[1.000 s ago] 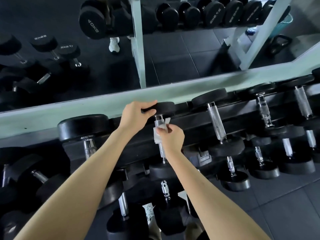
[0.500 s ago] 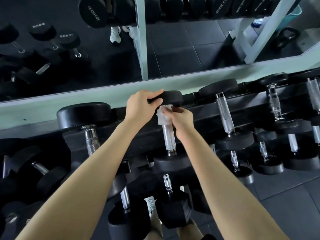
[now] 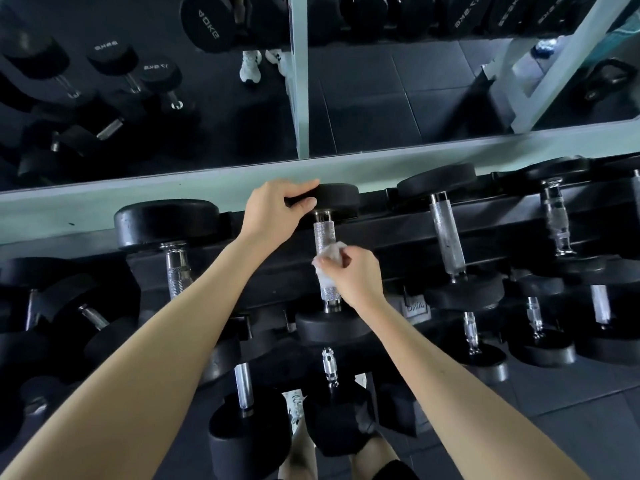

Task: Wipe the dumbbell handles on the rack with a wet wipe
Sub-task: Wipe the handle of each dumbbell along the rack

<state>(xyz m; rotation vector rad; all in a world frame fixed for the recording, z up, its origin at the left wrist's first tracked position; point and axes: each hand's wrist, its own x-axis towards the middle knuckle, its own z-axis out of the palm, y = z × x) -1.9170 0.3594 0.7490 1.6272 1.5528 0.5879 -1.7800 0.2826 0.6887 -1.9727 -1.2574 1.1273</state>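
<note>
From my feed, the left hand (image 3: 273,211) grips the far black rubber disc head (image 3: 341,197) of the middle dumbbell, with the fingers curled over its rim and the thumb beneath. The dumbbell lies on the top tier of the black steel rack (image 3: 398,230), with its near head (image 3: 332,329) towards me.

The right hand (image 3: 358,277) holds a crumpled white wet wipe (image 3: 329,258). Thumb and fingers are curled tight round the wipe and press it against the knurled silver steel handle (image 3: 324,233), on its lower half. The bare handle above the wipe looks bright and finely cross-hatched, with a smooth chrome collar where it meets the far head. Below the wipe a short knurled stretch shows.

Just to the right lies a neighbouring dumbbell with a duller, streaked silver handle (image 3: 447,233). A wall mirror (image 3: 381,98) runs behind the rack.
</note>
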